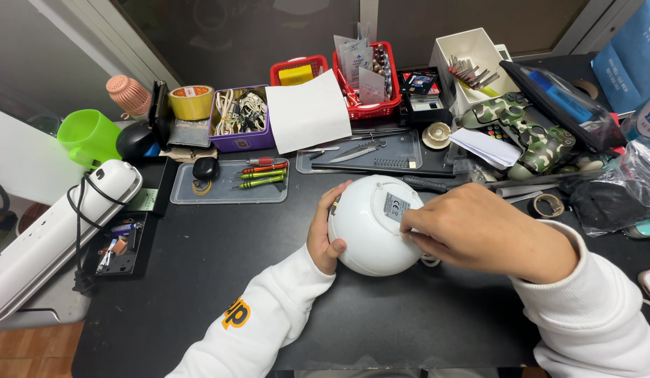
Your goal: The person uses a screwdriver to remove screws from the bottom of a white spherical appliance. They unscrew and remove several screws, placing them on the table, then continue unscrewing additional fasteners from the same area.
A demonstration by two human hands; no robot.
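While your left hand [325,238] cups the white dome [370,227] from its left side, thumb and fingers wrapped around the rim, your right hand [479,234] lies over its right edge, fingertips pressed to the shell just beside the small grey label [396,207]. You cannot tell whether that right hand pinches anything; its fingers are curled and hide what is beneath. The dome sits at the middle of the black desk [220,280], flat side up and tilted toward you. Just behind it lie two clear trays: the left tray [227,192] holds small red and green screwdrivers [263,175], the right tray [409,150] holds tweezers [360,150]. A white sheet [307,112] leans on a purple box [239,140] of cables. Far left, a long white casing [52,234] with a black cord rests at the desk's edge, well apart from your hands. A camouflage controller [535,136] lies at the right rear
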